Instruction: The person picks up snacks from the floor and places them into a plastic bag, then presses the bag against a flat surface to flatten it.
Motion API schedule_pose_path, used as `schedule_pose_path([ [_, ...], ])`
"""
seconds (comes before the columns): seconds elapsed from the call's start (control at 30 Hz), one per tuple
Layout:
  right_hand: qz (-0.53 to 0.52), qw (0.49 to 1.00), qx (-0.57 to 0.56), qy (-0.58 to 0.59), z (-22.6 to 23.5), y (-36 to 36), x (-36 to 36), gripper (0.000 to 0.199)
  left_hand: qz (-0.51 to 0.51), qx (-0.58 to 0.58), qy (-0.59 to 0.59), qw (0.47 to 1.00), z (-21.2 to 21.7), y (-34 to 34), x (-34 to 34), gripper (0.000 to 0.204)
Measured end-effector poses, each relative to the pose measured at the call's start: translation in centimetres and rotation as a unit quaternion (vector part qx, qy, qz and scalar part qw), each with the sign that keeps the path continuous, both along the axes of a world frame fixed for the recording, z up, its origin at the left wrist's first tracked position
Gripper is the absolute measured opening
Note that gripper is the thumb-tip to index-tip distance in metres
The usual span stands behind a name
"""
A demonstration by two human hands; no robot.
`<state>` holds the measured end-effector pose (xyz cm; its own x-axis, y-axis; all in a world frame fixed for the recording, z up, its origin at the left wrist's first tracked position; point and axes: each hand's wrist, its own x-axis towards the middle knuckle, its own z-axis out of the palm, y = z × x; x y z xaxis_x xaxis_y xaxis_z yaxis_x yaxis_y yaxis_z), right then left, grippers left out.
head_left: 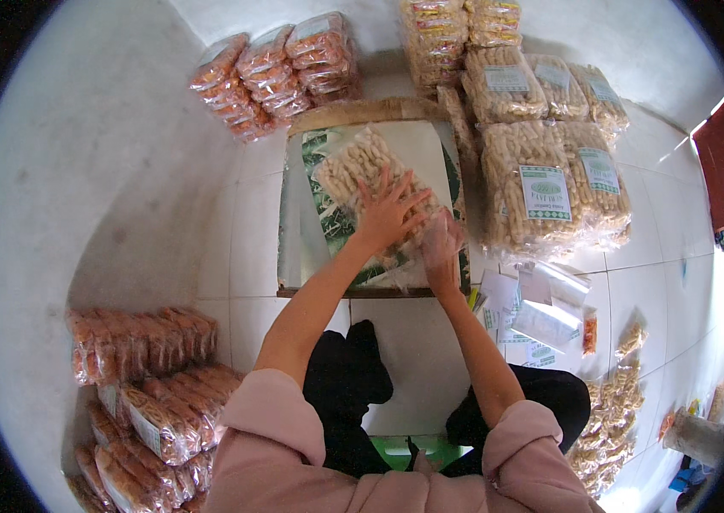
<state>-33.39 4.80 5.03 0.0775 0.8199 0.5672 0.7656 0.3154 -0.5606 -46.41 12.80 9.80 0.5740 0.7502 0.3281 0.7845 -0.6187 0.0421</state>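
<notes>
A clear plastic bag of pale stick-shaped snacks [347,168] lies slantwise on a low wooden table [319,117]. My left hand [389,212] rests flat on it with fingers spread, pressing on the sticks. At the bag's near right end, my right hand [441,250] is closed on the clear film, and some of the plastic covers its fingers. A green-and-white patterned sheet [328,224] lies beneath the bag.
Big packs of pale sticks [512,184] stand right of the table. Reddish-brown snack packs [272,64] are stacked at the far left, with more packs [144,342] near left. Labels and clear bags [546,316] lie on the floor, next to loose bagged snacks [614,419].
</notes>
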Motion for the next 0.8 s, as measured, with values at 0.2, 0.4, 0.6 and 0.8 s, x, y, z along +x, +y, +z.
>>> schedule_pose_path([
  [0.2,0.006,0.992,-0.064,0.108,-0.1,-2.0,-0.7,0.08,-0.011,-0.051,-0.018,0.998,0.2,0.2,0.5,0.045],
  [0.4,-0.019,0.998,-0.064,-0.007,0.1,-0.6,-1.8,0.082,-0.009,-0.007,-0.006,1.0,0.0,-0.7,0.5,0.044],
  [0.6,-0.057,0.985,-0.074,0.143,-1.6,1.0,-2.0,0.071,-0.019,0.009,-0.028,0.999,-0.1,-0.4,0.8,0.044],
  [0.8,-0.013,0.99,-0.042,0.131,0.2,-0.3,-1.3,0.05,-0.016,0.012,-0.026,0.999,-0.6,0.2,0.1,0.044],
])
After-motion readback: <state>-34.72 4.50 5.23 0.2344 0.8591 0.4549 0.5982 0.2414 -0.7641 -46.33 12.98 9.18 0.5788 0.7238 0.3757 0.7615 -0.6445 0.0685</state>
